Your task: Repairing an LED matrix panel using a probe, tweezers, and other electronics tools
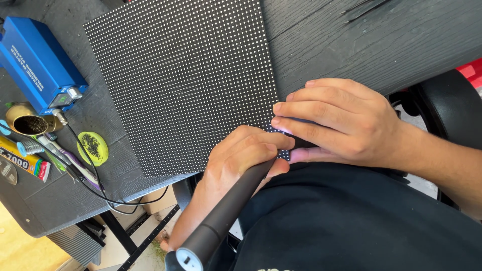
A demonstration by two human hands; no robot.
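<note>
Your left hand (241, 155) is curled shut around a long, round, matte black tool handle (226, 213), whose blunt grey end points back toward your chest while its working end disappears under your fingers at the near corner of the panel; the tip itself is hidden, so you cannot tell exactly where it touches. Your right hand (339, 123) lies flat beside it, fingers held together and stretched out, their tips pressing on the near right edge of the square black panel studded with a fine grid of small white dots (186, 80). That panel lies flat on the dark grey wood-grain table (381, 40), with its near corner reaching the table edge just in front of you, under both hands. A faint pinkish glow shows between your two hands at that corner. Well to the left of the panel sits a blue metal box with a small knob on its front (37, 62), and a thin black cable (95, 185) runs from it along the table's edge. Near the box are a small brass cup filled with dark material (29, 123), a round yellow-green lid holding a dark tangle (93, 147) and a yellow glue tube (22, 161).
</note>
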